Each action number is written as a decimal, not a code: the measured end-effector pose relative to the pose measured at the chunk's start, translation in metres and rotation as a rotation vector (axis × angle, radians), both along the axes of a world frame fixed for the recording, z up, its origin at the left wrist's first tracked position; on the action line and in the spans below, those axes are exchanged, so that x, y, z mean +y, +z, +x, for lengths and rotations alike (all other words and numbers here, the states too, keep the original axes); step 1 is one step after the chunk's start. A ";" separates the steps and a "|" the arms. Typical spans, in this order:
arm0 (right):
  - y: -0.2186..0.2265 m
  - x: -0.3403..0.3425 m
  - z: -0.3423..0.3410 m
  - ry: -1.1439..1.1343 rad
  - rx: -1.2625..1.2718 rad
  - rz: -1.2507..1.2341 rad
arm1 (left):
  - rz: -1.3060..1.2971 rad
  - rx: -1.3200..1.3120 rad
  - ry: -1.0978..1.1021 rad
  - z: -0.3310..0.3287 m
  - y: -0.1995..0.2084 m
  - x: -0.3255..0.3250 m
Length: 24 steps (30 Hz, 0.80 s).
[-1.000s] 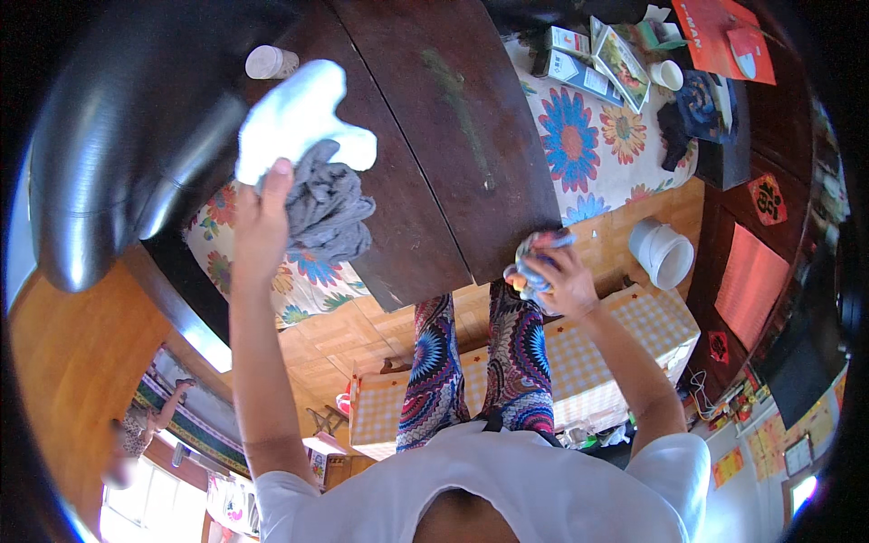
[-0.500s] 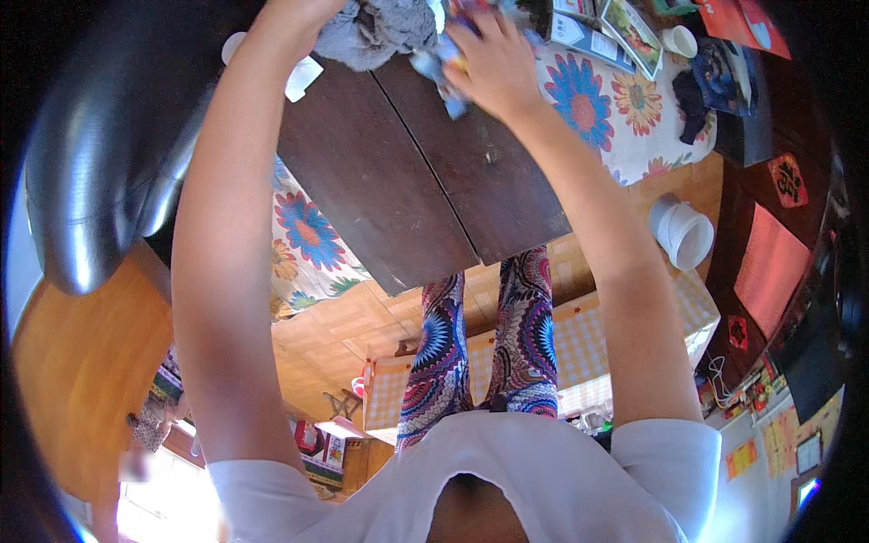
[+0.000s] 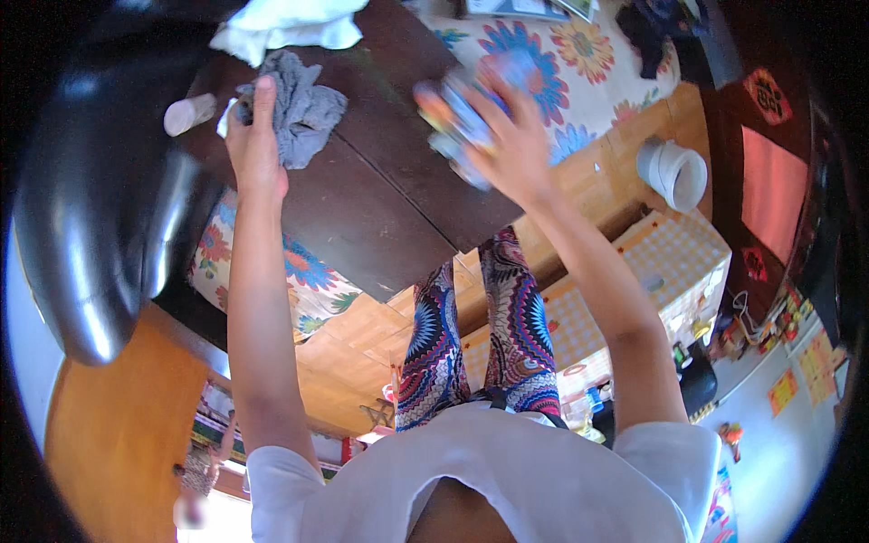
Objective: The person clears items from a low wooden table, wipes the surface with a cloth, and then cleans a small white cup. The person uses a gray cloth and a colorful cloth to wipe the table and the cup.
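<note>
At the far left of the dark wooden table (image 3: 398, 181), my left hand (image 3: 253, 149) is closed on a crumpled grey cloth (image 3: 315, 101), thumb up along it. Some of the cloth is hidden behind the hand. To the right, my right hand (image 3: 518, 149) is closed around a bunch of colourful packets (image 3: 457, 122), blurred by motion, above the table near the flowered cloth (image 3: 596, 50). A crumpled white cloth or bag (image 3: 290, 25) lies at the far edge, beyond the grey cloth. Left of my left hand is a pale cylinder (image 3: 190, 115), perhaps a cup.
A black glossy sofa (image 3: 86, 244) stands at the left. White buckets (image 3: 672, 174) stand on the right, close to a bench with a checked cover (image 3: 625, 281). Books or papers (image 3: 516, 7) lie at the far edge. Another person (image 3: 197, 475) shows small at lower left.
My hands have moved apart and nearer. The left has carried the grey cloth leftward, and the right has come back with the packets. The view has shifted, showing the white cloth more fully.
</note>
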State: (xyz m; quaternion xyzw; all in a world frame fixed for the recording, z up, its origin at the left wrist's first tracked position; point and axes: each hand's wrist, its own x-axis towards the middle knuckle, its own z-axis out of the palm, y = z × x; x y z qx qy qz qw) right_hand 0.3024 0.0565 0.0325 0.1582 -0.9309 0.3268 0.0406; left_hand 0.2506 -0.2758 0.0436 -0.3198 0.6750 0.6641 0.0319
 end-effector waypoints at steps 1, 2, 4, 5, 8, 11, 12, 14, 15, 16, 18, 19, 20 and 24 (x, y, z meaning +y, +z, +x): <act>-0.013 -0.028 -0.030 -0.067 0.025 -0.004 | -0.056 0.049 0.027 -0.003 -0.008 0.008; -0.021 -0.054 -0.058 -0.141 0.031 0.030 | -0.108 0.079 0.048 -0.009 -0.007 0.027; -0.036 -0.082 -0.086 -0.204 0.036 0.146 | -0.229 0.131 0.021 -0.019 -0.001 0.059; -0.028 -0.088 -0.084 -0.233 -0.016 0.225 | -0.323 0.140 -0.056 -0.021 -0.004 0.067; -0.035 -0.062 -0.043 -0.217 0.031 0.150 | -0.748 0.205 -0.303 -0.015 -0.026 0.074; -0.039 -0.011 0.023 -0.226 -0.134 0.139 | -0.913 0.263 -0.542 0.003 -0.040 0.101; -0.035 0.005 0.046 -0.240 -0.180 0.142 | -0.945 0.272 -0.658 0.013 -0.047 0.108; -0.030 0.033 0.097 -0.297 -0.222 0.180 | -1.051 0.222 -0.741 0.036 -0.040 0.134; -0.029 0.048 0.121 -0.305 -0.239 0.196 | -1.090 0.165 -0.759 0.046 -0.040 0.141; -0.030 0.062 0.142 -0.314 -0.257 0.215 | -1.140 0.179 -0.754 0.054 -0.045 0.143; -0.035 0.086 0.169 -0.413 -0.406 0.094 | -1.235 0.208 -0.738 0.068 -0.061 0.145; -0.033 0.093 0.171 -0.455 -0.475 0.029 | -1.289 0.215 -0.730 0.070 -0.070 0.145; -0.033 0.098 0.167 -0.498 -0.508 -0.028 | -1.344 0.219 -0.719 0.070 -0.079 0.140; -0.044 0.051 0.064 -0.428 -0.010 -0.189 | -1.460 0.402 -0.669 0.064 -0.114 0.113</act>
